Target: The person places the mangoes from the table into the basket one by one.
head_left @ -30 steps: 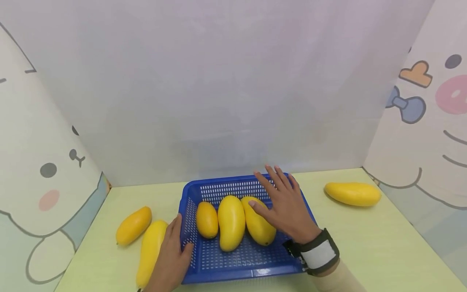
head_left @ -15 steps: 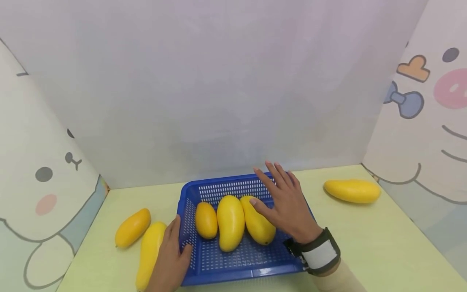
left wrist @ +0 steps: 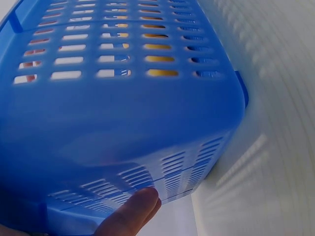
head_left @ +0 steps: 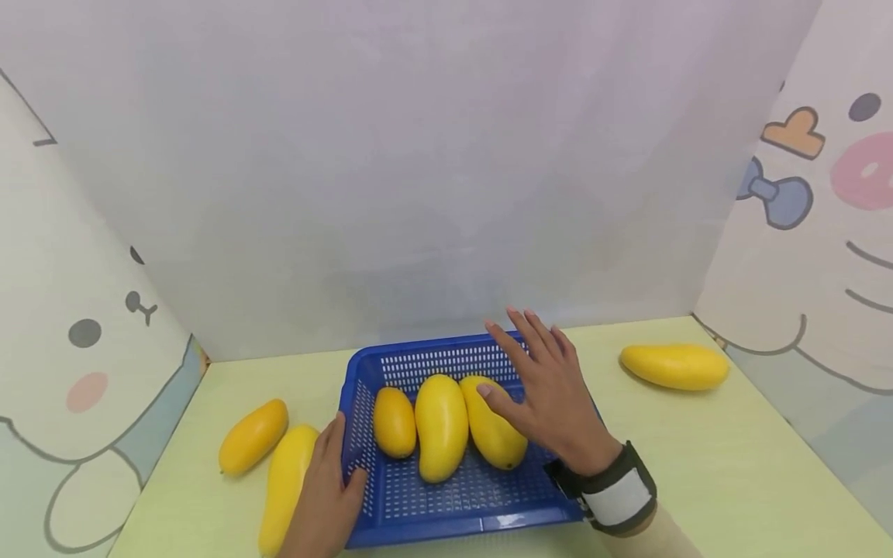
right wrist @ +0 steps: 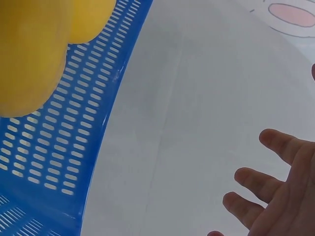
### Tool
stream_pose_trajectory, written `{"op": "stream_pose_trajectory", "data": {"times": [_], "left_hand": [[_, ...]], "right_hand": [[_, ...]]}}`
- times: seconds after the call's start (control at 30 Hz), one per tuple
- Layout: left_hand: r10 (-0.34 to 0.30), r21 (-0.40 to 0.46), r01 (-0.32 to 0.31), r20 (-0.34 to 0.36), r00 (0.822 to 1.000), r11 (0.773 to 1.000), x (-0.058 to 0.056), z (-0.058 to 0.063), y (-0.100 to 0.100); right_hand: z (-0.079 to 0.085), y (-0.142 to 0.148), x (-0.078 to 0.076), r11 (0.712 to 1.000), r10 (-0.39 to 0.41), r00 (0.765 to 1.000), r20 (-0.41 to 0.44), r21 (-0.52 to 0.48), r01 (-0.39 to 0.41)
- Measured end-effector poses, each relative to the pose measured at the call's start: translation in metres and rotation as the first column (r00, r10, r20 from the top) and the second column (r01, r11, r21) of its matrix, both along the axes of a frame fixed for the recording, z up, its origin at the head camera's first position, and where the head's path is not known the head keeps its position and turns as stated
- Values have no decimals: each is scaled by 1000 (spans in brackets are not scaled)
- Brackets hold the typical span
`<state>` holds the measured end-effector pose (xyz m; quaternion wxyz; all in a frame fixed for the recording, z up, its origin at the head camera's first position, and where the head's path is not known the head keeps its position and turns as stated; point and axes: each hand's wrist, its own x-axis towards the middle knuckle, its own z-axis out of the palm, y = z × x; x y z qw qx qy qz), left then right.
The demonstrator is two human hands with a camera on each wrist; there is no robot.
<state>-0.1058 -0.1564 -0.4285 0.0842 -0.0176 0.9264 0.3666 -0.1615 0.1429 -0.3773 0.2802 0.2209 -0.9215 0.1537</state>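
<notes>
A blue slotted plastic basket (head_left: 418, 530) stands on the table with three mangoes lying side by side in it: a small orange-yellow mango (head_left: 394, 423), a long yellow mango (head_left: 442, 428) and another yellow mango (head_left: 497, 434). My left hand (head_left: 324, 488) grips the basket's left side, thumb over the rim. In the left wrist view, a finger (left wrist: 130, 211) lies along the outer wall. Fingers straight and spread, my right hand (head_left: 554, 407) hovers above the basket's right part and holds nothing. It partly covers the right rim. Fingers (right wrist: 253, 184) show apart from the basket in the right wrist view.
On the pale green table (head_left: 705, 465), an orange-yellow mango (head_left: 254, 436) and a long yellow mango (head_left: 287, 484) lie left of the basket. Another yellow mango (head_left: 674, 366) lies at the right. A plain backdrop (head_left: 418, 194) and printed side panels enclose the table.
The head view has shifted slightly. Both hands, the basket and the mangoes stay practically where they were.
</notes>
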Motion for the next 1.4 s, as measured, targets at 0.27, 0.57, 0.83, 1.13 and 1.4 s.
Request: {"op": "stream_pose_trajectory", "data": {"times": [0.27,0.57,0.83,1.13,1.4], "left_hand": [[4,0,-4,0,1000,1000,0,0,1],[16,-1,-15,26,1000,1000,-1,0,1],[9,1,-9,7,1000,1000,-1,0,0],[6,-2,-6,4,1000,1000,0,0,1],[10,0,-10,15,1000,1000,0,1,1]], "right_hand": [[11,3,7,1000,10,998,-58,-19,-11],[25,10,13,999,32,995,-91,-36,-35],[32,19,16,1000,4,995,-95,-9,-5],[36,38,16,999,-47,993,-106,-17,45],[41,46,16,998,-64,993,-103,-35,60]]}}
